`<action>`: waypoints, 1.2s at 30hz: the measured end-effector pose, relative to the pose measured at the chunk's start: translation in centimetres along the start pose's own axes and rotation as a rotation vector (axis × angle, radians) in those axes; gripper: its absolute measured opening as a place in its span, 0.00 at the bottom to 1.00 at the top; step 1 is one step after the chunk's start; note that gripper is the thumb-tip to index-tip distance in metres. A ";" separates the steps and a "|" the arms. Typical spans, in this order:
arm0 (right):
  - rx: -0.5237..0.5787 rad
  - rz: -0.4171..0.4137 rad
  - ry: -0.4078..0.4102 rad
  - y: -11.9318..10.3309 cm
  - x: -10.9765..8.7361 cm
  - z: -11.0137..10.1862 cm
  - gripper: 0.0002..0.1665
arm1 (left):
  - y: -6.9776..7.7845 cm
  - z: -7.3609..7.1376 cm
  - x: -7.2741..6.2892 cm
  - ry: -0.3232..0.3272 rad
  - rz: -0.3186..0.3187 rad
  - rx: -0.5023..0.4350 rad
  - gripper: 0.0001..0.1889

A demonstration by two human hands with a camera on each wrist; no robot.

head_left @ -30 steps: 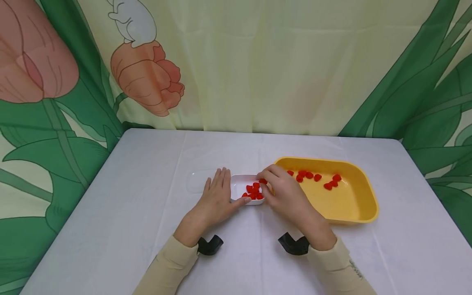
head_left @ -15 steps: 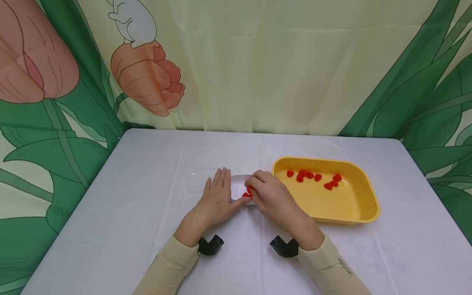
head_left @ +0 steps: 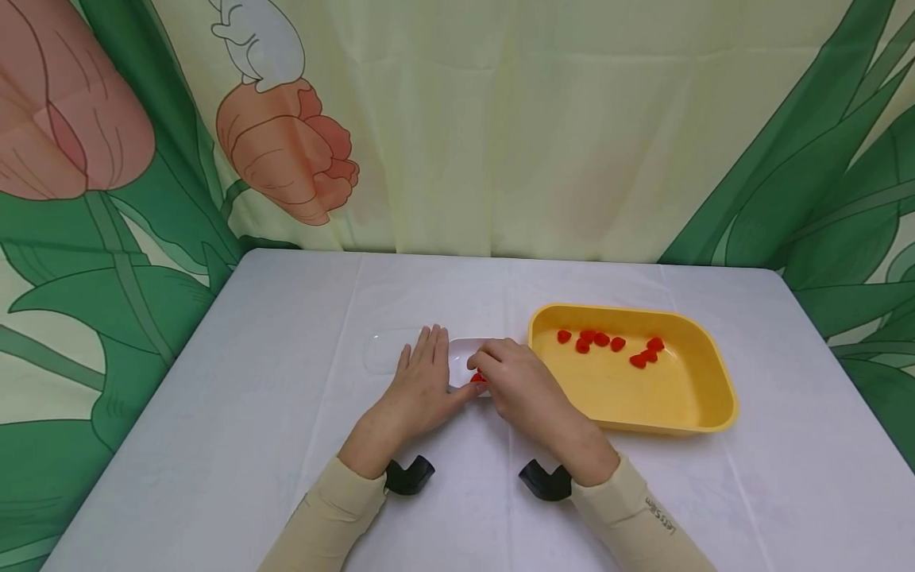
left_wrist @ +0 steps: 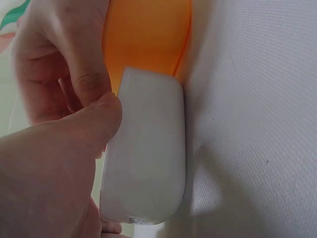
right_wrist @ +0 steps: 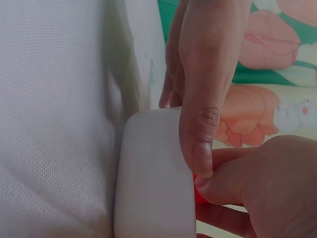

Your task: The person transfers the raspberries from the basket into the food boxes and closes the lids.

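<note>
A small white box [head_left: 461, 353] sits on the table with its open top up. My left hand [head_left: 418, 393] lies with straight fingers along its left side, the thumb resting at the near rim. Over the box's right part, my right hand [head_left: 536, 397] bends its fingers down. Between its thumb and fingertips it pinches a small red piece [right_wrist: 199, 192], partly seen in the right wrist view. Other small red pieces [head_left: 476, 379] lie in the box, mostly hidden under the right hand. The left wrist view shows the box's white outer wall [left_wrist: 146, 144] beside the left thumb.
A yellow tray [head_left: 665, 401] stands to the right of the box, with several red pieces [head_left: 601, 339] toward its far side. Left of the box lies a clear flat lid [head_left: 382, 349]. White cloth [head_left: 286, 381] covers the table, and a printed curtain [head_left: 457, 159] hangs behind.
My right hand has moved left from the tray's near-left corner to over the white box, covering most of the red pieces inside. The left hand has stayed in place.
</note>
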State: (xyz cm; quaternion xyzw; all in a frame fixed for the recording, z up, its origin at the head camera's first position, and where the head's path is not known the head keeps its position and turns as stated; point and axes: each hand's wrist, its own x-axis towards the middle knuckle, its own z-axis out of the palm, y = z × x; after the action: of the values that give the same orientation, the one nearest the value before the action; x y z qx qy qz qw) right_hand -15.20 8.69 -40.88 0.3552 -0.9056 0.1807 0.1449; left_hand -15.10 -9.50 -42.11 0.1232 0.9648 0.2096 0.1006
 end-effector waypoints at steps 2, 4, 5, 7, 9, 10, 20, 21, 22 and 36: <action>0.000 0.001 0.001 -0.1 0.0 0.0 0.13 | 0.0 0.0 0.0 -0.001 0.000 0.001 0.55; 0.002 0.007 -0.004 -0.1 0.0 -0.1 0.13 | 0.0 0.0 0.0 0.002 0.000 0.003 0.55; 0.002 0.009 -0.005 -0.2 0.0 -0.1 0.14 | 0.0 0.0 0.0 0.003 0.001 0.002 0.55; 0.005 0.016 -0.011 -0.2 0.0 -0.2 0.14 | 0.1 0.0 0.0 -0.001 -0.003 0.001 0.55; 0.005 0.021 -0.014 -0.2 0.0 -0.3 0.15 | 0.2 0.0 0.0 -0.006 -0.006 0.000 0.55; 0.006 0.022 -0.012 -0.2 0.0 -0.4 0.15 | 0.2 0.0 0.0 -0.008 -0.007 -0.001 0.55; 0.077 0.065 0.036 0.1 -0.1 -1.0 0.10 | 0.3 -0.1 0.0 -0.018 -0.017 -0.001 0.55; 0.088 0.074 0.041 0.1 -0.2 -1.1 0.10 | 0.3 -0.1 0.0 -0.017 -0.018 -0.001 0.55; 0.095 0.080 0.049 0.2 -0.2 -1.1 0.09 | 0.3 -0.1 -0.1 -0.016 -0.017 -0.003 0.55; 0.169 0.209 0.074 1.2 -0.8 -3.6 0.10 | 0.4 0.0 0.0 -0.009 -0.027 0.010 0.55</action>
State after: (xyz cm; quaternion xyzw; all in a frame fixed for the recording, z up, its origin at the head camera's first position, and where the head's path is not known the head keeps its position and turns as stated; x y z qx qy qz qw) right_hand -14.99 11.50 -38.18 0.2631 -0.9133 0.2832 0.1281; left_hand -14.98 -9.13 -41.95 0.1118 0.9669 0.2027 0.1073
